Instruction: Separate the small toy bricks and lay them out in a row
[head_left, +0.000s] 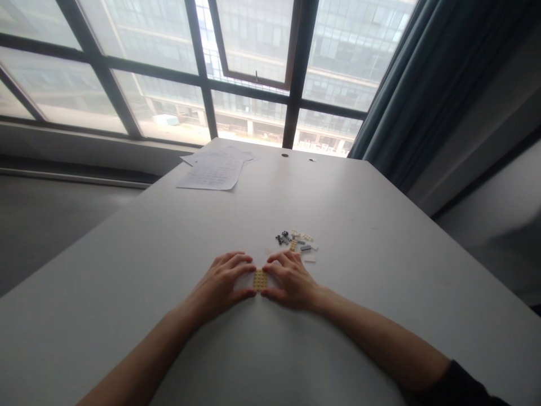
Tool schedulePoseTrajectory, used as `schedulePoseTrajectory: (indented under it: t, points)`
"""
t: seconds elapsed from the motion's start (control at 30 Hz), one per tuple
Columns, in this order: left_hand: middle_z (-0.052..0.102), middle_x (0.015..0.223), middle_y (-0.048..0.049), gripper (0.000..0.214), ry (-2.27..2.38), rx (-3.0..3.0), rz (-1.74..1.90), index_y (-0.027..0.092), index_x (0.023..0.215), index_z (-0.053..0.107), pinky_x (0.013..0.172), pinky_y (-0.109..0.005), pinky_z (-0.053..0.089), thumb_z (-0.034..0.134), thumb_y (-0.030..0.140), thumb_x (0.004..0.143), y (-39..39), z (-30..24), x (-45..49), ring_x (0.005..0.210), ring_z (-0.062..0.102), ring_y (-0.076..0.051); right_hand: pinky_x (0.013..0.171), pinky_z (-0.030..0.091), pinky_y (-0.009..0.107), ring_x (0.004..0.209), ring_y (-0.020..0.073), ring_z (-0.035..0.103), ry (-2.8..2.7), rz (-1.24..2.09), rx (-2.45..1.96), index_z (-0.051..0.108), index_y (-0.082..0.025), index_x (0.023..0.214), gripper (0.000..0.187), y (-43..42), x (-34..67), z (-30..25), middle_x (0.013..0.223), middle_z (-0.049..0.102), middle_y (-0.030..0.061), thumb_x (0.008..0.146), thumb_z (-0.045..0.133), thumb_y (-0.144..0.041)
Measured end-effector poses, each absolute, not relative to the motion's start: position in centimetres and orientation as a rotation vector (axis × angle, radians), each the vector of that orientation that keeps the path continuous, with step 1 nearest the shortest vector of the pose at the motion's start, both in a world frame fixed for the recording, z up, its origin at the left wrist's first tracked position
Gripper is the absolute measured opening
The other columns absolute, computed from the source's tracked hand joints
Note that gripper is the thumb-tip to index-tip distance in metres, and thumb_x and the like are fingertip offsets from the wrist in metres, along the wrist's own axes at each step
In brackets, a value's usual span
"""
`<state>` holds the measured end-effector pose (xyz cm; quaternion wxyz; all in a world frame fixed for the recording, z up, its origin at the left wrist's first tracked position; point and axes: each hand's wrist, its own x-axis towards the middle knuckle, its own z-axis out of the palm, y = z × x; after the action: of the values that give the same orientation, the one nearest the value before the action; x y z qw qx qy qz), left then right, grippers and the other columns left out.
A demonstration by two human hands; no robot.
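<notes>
Lower centre of the frame, a tan studded toy-brick plate point(260, 281) sits in the thumb-and-finger grip of left hand point(224, 279) and right hand point(293, 280); loose toy bricks point(305, 248) lie above on the desk point(359, 237).

Two hands point(228, 280), over ten toy bricks point(305, 248), one table point(372, 242).

Head-worn, looking from above the near side of the white table point(359, 225), forward and down along its length. Takes in the left hand point(228, 277) and right hand point(292, 281) fairly near, just below centre, and reaches to the windows point(257, 42) beyond.
</notes>
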<state>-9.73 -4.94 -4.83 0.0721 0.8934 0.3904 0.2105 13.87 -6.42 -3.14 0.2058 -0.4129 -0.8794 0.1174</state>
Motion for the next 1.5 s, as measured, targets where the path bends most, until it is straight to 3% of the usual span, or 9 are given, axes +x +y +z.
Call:
schedulePoseTrajectory:
  t: [0.33,0.5,0.63,0.9,1.27,1.4,1.5]
  points:
    - [0.061,0.121,-0.0081,0.049,1.173,2.670,0.654,0.026,0.116,0.061,0.100,-0.044,0.037,0.065,0.053,0.076,-4.8,-4.9,-9.9,0.119,0.048,-0.028,0.101,0.031,0.043,0.116,0.0268,0.045,-2.339,0.278,-1.177,0.056,-0.022,0.122,0.055,-5.8,14.9,-3.5,0.121,0.057,0.0100,0.078,0.066,-0.053]
    - [0.060,0.123,-0.0083,0.051,1.177,2.668,0.632,0.026,0.119,0.059,0.100,-0.043,0.037,0.065,0.053,0.076,-4.8,-4.8,-9.8,0.119,0.048,-0.028,0.097,0.035,0.042,0.112,0.0245,0.049,-2.113,0.188,-1.409,0.062,-0.023,0.111,0.028,-2.9,18.5,-2.5,0.116,0.060,0.0082,0.084,0.063,-0.028]
    - [0.059,0.123,-0.0082,0.051,1.178,2.673,0.611,0.026,0.120,0.058,0.100,-0.043,0.037,0.062,0.054,0.078,-4.8,-4.7,-9.8,0.120,0.047,-0.029,0.094,0.037,0.040,0.104,0.0227,0.052,-2.090,0.223,-1.559,0.068,-0.021,0.096,0.014,-0.8,21.1,-2.3,0.104,0.064,0.0061,0.084,0.061,-0.019]
    - [0.058,0.126,-0.0074,0.050,1.186,2.682,0.573,0.027,0.121,0.056,0.101,-0.043,0.035,0.059,0.055,0.080,-4.9,-4.6,-9.9,0.122,0.045,-0.028,0.093,0.037,0.040,0.105,0.0237,0.052,-2.156,0.230,-1.561,0.068,-0.021,0.102,0.031,-0.9,19.9,-3.1,0.107,0.064,0.0068,0.076,0.072,-0.038]
    - [0.058,0.125,-0.0074,0.050,1.193,2.682,0.571,0.026,0.119,0.057,0.101,-0.043,0.035,0.060,0.056,0.080,-4.9,-4.6,-9.8,0.122,0.046,-0.028,0.093,0.036,0.040,0.105,0.0240,0.052,-2.103,0.216,-1.482,0.067,-0.022,0.098,0.025,-1.1,19.4,-3.5,0.106,0.065,0.0054,0.073,0.071,-0.023]
    - [0.058,0.125,-0.0075,0.049,1.192,2.689,0.579,0.026,0.119,0.057,0.101,-0.042,0.035,0.061,0.055,0.079,-4.9,-4.7,-9.9,0.121,0.046,-0.028,0.092,0.038,0.038,0.101,0.0221,0.055,-1.936,0.454,-1.351,0.067,-0.022,0.096,0.028,-2.0,19.5,-3.2,0.101,0.068,0.0041,0.069,0.072,-0.017]
    - [0.058,0.125,-0.0074,0.049,1.188,2.683,0.586,0.027,0.119,0.058,0.101,-0.042,0.036,0.061,0.055,0.079,-4.9,-4.7,-9.8,0.121,0.046,-0.028,0.081,0.043,0.033,0.087,0.0183,0.060,-1.622,0.969,-1.221,0.067,-0.021,0.093,0.028,-2.9,19.2,-2.9,0.095,0.069,0.0031,0.067,0.075,-0.023]
